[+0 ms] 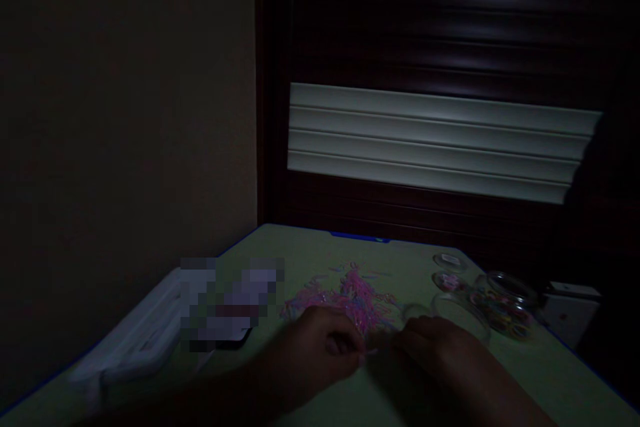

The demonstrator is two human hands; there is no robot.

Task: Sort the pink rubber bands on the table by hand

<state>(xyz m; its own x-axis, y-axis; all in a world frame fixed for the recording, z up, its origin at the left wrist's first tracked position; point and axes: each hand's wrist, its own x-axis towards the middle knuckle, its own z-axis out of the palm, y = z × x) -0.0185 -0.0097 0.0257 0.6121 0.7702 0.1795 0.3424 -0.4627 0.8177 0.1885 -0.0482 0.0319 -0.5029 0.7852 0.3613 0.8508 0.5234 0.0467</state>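
A heap of thin pink, purple and bluish elastic bands [357, 297] lies on the table just beyond my hands. My left hand [320, 350] is closed in a pinch at the near side of the heap. A small pale elastic band [370, 351] pokes out from its fingertips. To the right, my right hand [437, 350] has its fingers curled and pressed together, pointing toward the left one. Whatever it holds, if anything, is lost in the dark. A clear round dish [463, 310] sits just behind the right hand, partly covered by it.
On the right stand a clear jar [505, 310] of colourful bands, a small dish of pinkish pieces [449, 282] and a clear lid [450, 261]. A white case [145, 333] and a pixelated flat object [240, 307] lie left. Wall and shutter border the pale table [295, 247].
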